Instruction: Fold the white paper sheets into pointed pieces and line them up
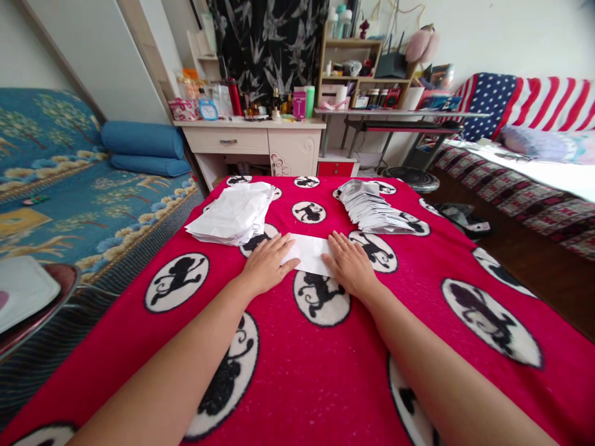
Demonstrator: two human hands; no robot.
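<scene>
A narrow strip of white paper [308, 253], seemingly folded, lies flat on the red cloth between my hands. My left hand [268, 261] presses on its left end with the fingers stretched out and the thumb along the near edge. On the right end lies my right hand [349, 261], palm down, fingers extended. Beyond my left hand is a stack of loose white sheets [235, 210]. A fanned row of folded white papers [372, 209] rests beyond my right hand. The parts of the strip beneath both hands are hidden.
The red cloth [307, 365] with monkey circles covers the surface in front of me. A blue patterned sofa [93, 204] stands at left, a white desk [242, 137] with bottles at the back, and a bed [525, 167] at right. A round tray [65, 282] juts in at left.
</scene>
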